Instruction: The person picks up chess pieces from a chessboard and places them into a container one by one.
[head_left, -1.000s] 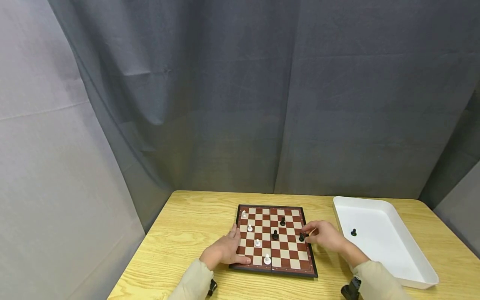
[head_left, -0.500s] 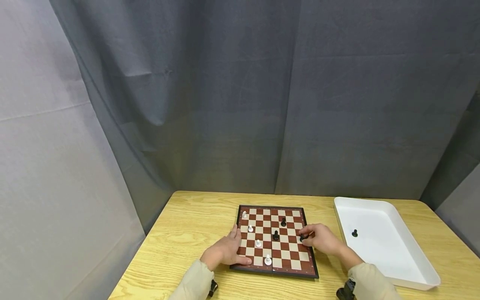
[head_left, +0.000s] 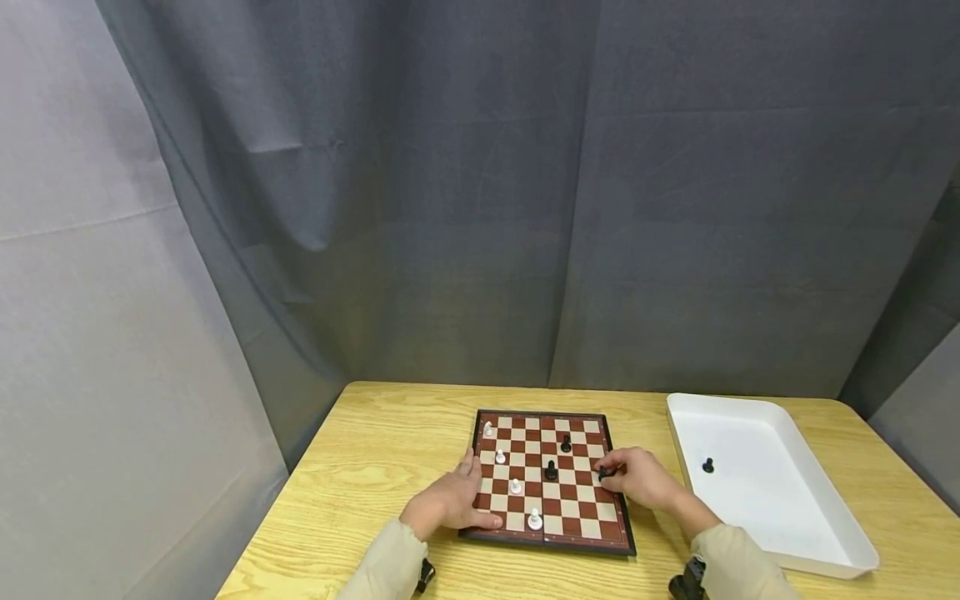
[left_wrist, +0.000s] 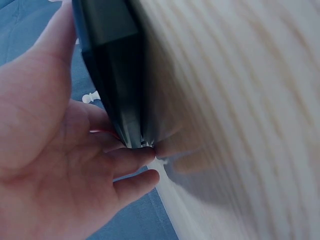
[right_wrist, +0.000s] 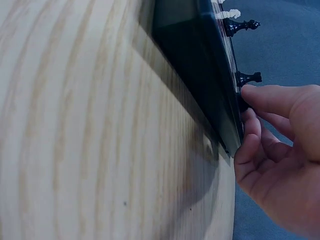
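Observation:
A brown-and-cream chessboard [head_left: 570,500] with a black frame lies on the table. My left hand [head_left: 450,496] rests along its left edge, thumb over the front corner and fingers extended against the side. At the right edge, my right hand [head_left: 648,479] pinches a black chess piece [head_left: 604,473] low over the squares; fingers partly cover it, so its kind and whether it touches the board are unclear. Two other black pieces, one farther back [head_left: 566,443] and one nearer the middle [head_left: 551,471], stand upright. Several white pieces, including a pawn [head_left: 535,519], form a diagonal on the left half.
To the right of the board, a shallow white tray [head_left: 787,533] holds one black chess piece [head_left: 708,466]. The wooden table [head_left: 360,467] reaches back to a grey curtain [head_left: 480,250]. Black wrist cameras sit below both sleeves.
My right hand has shifted slightly left, its fingers coming over the black piece that showed more fully at the board's right edge. My left hand has stayed in place.

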